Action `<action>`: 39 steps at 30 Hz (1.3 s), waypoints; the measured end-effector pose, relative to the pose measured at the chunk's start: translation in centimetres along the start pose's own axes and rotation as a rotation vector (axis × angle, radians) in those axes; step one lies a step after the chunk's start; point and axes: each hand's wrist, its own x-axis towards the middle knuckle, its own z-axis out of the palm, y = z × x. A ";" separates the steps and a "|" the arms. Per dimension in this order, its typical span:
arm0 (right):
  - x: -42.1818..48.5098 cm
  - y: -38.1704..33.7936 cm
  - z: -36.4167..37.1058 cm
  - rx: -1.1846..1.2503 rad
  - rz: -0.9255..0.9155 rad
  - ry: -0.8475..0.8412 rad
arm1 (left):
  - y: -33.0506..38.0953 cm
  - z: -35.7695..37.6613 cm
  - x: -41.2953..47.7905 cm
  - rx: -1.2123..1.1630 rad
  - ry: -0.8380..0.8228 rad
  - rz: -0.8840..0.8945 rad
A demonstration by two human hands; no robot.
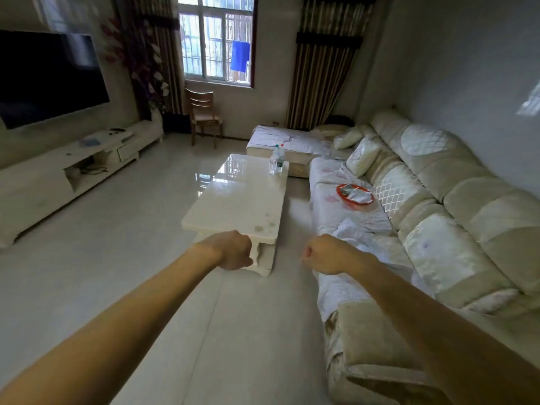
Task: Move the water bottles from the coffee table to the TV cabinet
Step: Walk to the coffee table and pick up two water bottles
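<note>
Two clear water bottles (277,159) stand side by side at the far right corner of the glossy white coffee table (239,200); one has a green cap, the other a red cap. The long white TV cabinet (73,162) runs along the left wall under a dark wall-mounted TV (46,77). My left hand (232,249) is stretched out in front of the table's near edge with its fingers curled into a fist, holding nothing. My right hand (327,254) is likewise a loose fist, empty, just right of the table's near corner. Both hands are far from the bottles.
A cream sectional sofa (423,200) fills the right side, with a red plate of wrappers (354,194) on its seat. A wooden chair (204,115) stands under the window. A remote and small items lie on the cabinet top. Shiny tiled floor lies between table and cabinet.
</note>
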 end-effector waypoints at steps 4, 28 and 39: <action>2.7 1.9 0.0 -0.042 0.035 -0.016 | 0.1 -1.0 4.2 -0.004 -0.001 0.054; 27.8 18.9 -5.4 -0.015 -0.004 -0.076 | 0.4 -6.2 28.7 0.061 -0.087 -0.005; 39.5 22.9 -6.7 -0.026 -0.029 -0.130 | -1.0 -6.1 41.6 0.054 -0.164 0.031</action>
